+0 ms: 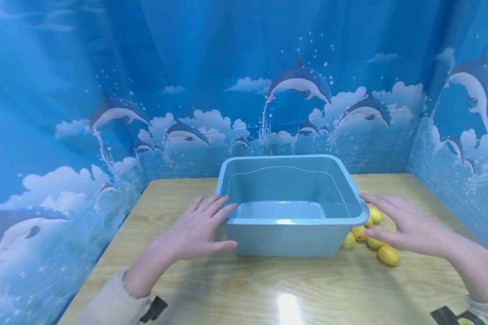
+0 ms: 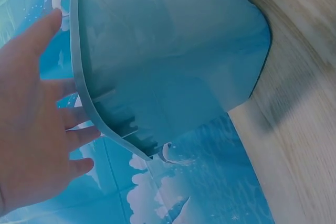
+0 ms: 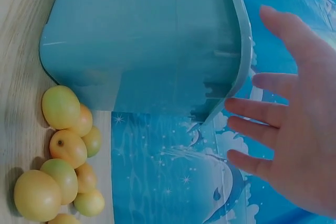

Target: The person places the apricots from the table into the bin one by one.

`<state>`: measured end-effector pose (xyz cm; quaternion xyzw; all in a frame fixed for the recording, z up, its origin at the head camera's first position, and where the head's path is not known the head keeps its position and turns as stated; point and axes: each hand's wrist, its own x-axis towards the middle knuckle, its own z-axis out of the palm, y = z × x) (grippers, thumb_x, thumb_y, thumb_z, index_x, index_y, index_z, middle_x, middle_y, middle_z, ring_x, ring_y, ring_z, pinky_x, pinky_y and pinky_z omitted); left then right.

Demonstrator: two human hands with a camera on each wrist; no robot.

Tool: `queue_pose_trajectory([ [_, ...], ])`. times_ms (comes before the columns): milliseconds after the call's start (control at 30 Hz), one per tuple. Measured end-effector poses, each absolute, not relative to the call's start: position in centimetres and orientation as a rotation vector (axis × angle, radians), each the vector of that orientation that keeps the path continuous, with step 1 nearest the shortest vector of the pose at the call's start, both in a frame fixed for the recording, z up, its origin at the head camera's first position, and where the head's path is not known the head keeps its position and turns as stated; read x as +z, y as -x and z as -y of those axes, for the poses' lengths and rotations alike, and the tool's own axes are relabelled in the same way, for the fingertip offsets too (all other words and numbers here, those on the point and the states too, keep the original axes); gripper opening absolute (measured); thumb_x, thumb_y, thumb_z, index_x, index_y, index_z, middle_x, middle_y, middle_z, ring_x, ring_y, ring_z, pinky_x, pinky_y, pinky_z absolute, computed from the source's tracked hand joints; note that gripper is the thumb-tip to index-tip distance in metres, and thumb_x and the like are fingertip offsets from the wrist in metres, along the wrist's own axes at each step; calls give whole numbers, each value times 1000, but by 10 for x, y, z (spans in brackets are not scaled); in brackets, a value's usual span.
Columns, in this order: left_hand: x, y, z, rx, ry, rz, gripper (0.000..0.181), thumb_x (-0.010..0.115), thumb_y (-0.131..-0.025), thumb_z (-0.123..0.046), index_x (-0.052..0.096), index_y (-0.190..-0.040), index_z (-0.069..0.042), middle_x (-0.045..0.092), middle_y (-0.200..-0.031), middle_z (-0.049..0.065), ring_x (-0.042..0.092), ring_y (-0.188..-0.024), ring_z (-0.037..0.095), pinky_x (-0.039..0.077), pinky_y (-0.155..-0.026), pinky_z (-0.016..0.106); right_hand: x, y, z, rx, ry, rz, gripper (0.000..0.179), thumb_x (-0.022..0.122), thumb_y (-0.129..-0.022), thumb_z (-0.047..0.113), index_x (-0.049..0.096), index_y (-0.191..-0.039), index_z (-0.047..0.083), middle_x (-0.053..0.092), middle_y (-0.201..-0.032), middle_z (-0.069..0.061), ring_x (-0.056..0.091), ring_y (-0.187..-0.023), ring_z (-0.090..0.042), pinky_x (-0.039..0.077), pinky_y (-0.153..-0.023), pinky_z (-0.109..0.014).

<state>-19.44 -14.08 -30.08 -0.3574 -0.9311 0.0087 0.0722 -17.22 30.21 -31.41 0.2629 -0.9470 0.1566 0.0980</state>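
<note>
A light blue plastic tub [image 1: 284, 238], rectangular with a flared rim, stands upright on the wooden table, and its visible inside holds nothing. My left hand [image 1: 199, 229] is at the tub's left rim, fingers spread and fairly straight, with the fingertips overlapping the rim. On the opposite side, my right hand [image 1: 410, 225] has its extended fingers at the right rim, thumb held apart. Both wrist views show the fingertips close to the rim, without curling round it. Several yellow and green rounded fruits [image 3: 68, 148] lie in a cluster beside the tub's right side, partly hidden beneath my right hand in the head view.
The wooden table [image 1: 244, 284] reaches back to a blue curtain [image 1: 211, 54] printed with dolphins and clouds, which surrounds it at the back and sides. One yellow fruit [image 1: 388, 255] lies nearest the front of the cluster.
</note>
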Motion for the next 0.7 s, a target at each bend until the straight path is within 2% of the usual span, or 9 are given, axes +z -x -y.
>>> queue_pose_trajectory([
  [133, -303, 192, 142, 36, 1123, 2821, 84, 42, -84, -70, 28, -147, -16, 21, -152, 9, 17, -138, 31, 9, -110, 54, -318, 173, -307, 521, -761, 2846, 83, 73, -78, 37, 31, -144, 8, 41, -137, -22, 39, -118, -45, 35, -81, -68],
  [333, -308, 193, 144, 33, 1144, 2794, 85, 38, -84, -71, 29, -147, -15, 22, -151, 11, 18, -138, 32, 10, -110, 54, -331, 173, -319, 531, -694, 2897, 83, 71, -79, 39, 31, -144, 5, 38, -138, -25, 35, -120, -47, 33, -83, -70],
  [533, -311, 192, 146, 21, 1140, 2767, 85, 36, -84, -72, 27, -147, -15, 21, -152, 10, 19, -138, 31, 10, -110, 53, -348, 181, -334, 445, -644, 2888, 74, 70, -81, 39, 40, -137, 1, 45, -130, -26, 40, -115, -46, 35, -84, -67],
  [700, -312, 191, 145, 34, 1125, 2776, 86, 33, -83, -74, 25, -148, -17, 20, -152, 9, 17, -138, 31, 10, -111, 53, -367, 194, -354, 320, -615, 2817, 63, 74, -78, 27, 49, -127, -4, 52, -117, -28, 47, -104, -46, 39, -81, -63],
])
